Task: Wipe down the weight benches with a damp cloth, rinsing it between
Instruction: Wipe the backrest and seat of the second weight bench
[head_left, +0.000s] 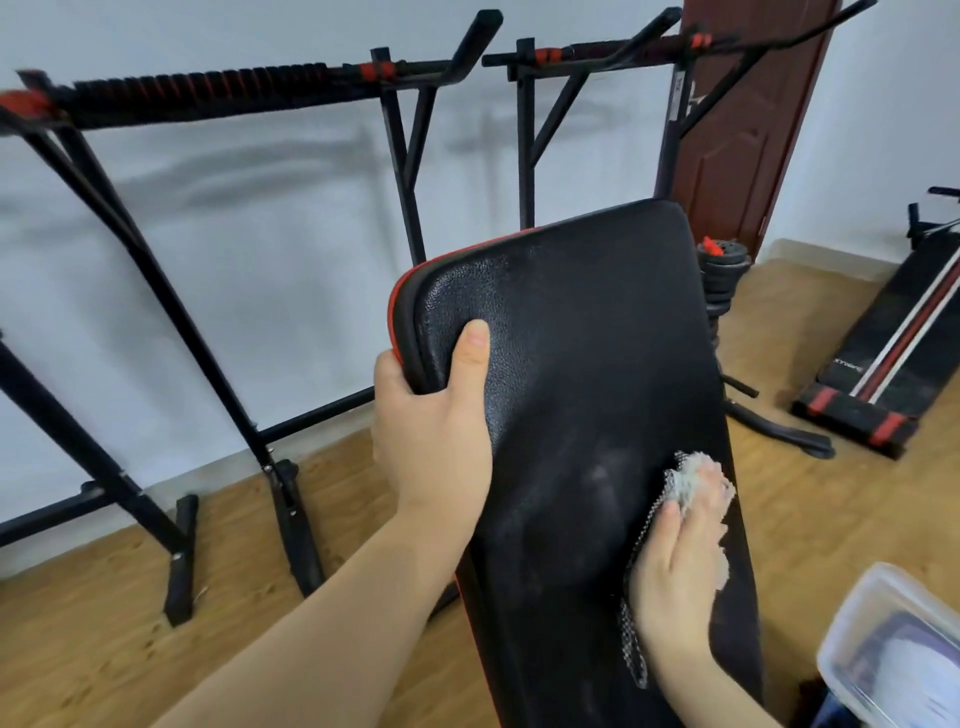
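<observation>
Head view: left hand (431, 431) clamps the black padded surface (597, 338) at its far-left corner, thumb on top; right hand (675, 571) presses the cloth (691, 483) flat near the right edge, fingers outstretched.

Home gym room: pull-up racks (218, 98), weight plates (722, 280), wood floor (104, 623).

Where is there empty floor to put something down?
Bare wooden floor lies lower left, in front of the rack feet, and right, between the bench and the sit-up board. It is crowded by the weight plates behind the bench and at the clear tub, lower right.
</observation>
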